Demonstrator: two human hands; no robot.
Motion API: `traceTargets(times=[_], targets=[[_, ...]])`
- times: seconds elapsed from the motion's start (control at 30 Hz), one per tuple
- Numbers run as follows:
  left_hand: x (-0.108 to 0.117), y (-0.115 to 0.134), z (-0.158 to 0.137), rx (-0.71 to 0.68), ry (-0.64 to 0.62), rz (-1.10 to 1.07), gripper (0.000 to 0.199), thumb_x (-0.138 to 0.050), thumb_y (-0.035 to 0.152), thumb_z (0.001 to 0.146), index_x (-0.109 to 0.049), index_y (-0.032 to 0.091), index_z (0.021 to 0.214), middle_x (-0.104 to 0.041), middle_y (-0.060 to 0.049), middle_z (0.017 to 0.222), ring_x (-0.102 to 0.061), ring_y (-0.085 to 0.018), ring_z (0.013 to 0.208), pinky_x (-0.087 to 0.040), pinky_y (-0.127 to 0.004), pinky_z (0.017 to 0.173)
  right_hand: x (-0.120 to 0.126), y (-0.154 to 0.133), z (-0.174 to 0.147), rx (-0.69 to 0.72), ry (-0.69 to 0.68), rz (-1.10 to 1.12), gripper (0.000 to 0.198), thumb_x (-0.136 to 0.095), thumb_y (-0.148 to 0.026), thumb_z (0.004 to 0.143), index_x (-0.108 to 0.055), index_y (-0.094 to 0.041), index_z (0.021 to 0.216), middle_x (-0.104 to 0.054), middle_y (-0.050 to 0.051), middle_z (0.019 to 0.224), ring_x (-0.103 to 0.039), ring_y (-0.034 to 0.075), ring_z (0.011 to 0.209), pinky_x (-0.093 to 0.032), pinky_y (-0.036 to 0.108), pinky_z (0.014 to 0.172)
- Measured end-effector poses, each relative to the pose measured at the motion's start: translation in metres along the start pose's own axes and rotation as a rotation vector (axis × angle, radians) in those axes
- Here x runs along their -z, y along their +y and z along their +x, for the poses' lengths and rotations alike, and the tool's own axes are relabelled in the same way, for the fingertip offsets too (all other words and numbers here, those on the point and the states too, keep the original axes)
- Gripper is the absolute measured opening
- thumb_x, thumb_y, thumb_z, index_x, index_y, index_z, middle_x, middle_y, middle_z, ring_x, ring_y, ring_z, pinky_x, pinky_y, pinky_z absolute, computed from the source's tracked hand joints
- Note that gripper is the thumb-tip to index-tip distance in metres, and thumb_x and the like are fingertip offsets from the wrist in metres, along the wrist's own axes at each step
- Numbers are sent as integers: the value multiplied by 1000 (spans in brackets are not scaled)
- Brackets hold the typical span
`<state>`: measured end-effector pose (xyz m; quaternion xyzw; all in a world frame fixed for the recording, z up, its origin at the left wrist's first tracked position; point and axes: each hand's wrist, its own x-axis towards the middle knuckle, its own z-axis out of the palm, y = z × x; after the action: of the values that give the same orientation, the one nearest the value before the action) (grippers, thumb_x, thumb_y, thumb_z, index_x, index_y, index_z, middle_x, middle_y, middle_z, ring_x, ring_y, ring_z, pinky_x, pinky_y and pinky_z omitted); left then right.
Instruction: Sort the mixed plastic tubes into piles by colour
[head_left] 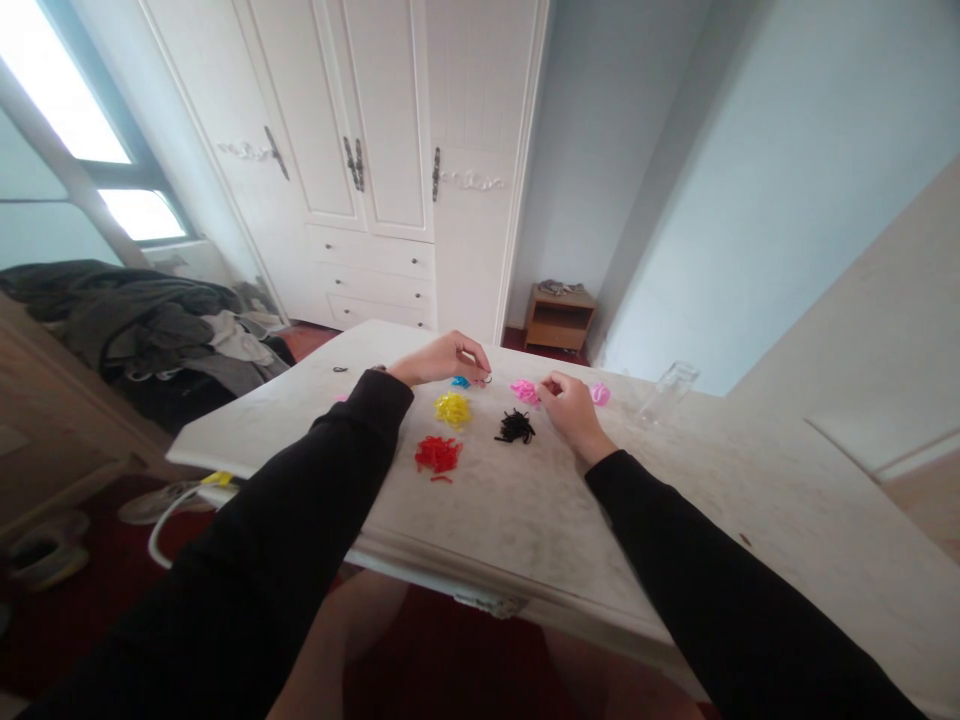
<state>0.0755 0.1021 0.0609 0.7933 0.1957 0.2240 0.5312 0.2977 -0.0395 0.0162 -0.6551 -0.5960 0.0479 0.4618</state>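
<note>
My left hand [450, 358] reaches over the far part of the table, thumb and fingers pinched on a small dark band [488, 379]. Partly hidden beneath it is a blue pile [460, 382] of small pieces. My right hand [570, 408] is closed, its fingertips at the edge of a pink pile [524, 391]; whatever they pinch is too small to make out. Between the hands and nearer me lies a black pile [516, 427] of short band-like strips. A yellow pile [453, 409] and a red pile [438, 455] sit to its left.
All this lies on a pale marbled table [517, 510]. At its right stand a clear glass [670, 392] on its side or tilted and a pink coil [600, 394]. A single black loop [340, 369] is at the far left. Clothes [172, 330] are heaped beyond the left edge.
</note>
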Motion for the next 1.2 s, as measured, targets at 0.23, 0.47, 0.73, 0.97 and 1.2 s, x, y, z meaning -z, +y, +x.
traceTargets(times=[0.23, 0.47, 0.73, 0.97, 1.2], targets=[[-11, 1, 1, -58, -66, 1, 22, -88, 24, 66, -78, 12, 81, -78, -10, 77, -74, -17, 72, -58, -25, 68, 1, -22, -5, 181, -98, 70, 16, -64, -31, 85, -71, -19, 78, -70, 4, 78, -58, 18, 75, -43, 30, 72], [-28, 2, 3, -120, -151, 6, 22, -90, 23, 65, -79, 11, 80, -77, -9, 74, -73, -16, 68, -58, -24, 66, -1, -30, -11, 288, -151, 145, 15, -72, -35, 86, -76, -21, 80, -69, 4, 78, -58, 18, 77, -44, 31, 72], [-33, 3, 3, -58, -207, -61, 26, -91, 25, 65, -78, 11, 83, -78, -11, 78, -75, -18, 71, -59, -24, 68, -2, -29, -10, 210, -156, 177, 11, -68, -27, 81, -71, -19, 74, -68, 3, 76, -57, 16, 72, -44, 30, 70], [-32, 5, 2, -21, -123, -123, 29, -88, 29, 70, -76, 11, 88, -78, -13, 82, -76, -21, 71, -60, -28, 65, 7, -26, -6, 192, -203, 203, 6, -64, -22, 74, -65, -20, 68, -63, 1, 75, -57, 17, 75, -44, 31, 73], [-27, 5, 3, -84, 40, -90, 24, -83, 31, 73, -73, 10, 81, -75, -9, 70, -70, -17, 55, -54, -24, 52, 12, -19, -2, 281, -298, 219, 9, -56, -15, 65, -54, -22, 61, -61, 3, 80, -55, 21, 87, -43, 35, 82]])
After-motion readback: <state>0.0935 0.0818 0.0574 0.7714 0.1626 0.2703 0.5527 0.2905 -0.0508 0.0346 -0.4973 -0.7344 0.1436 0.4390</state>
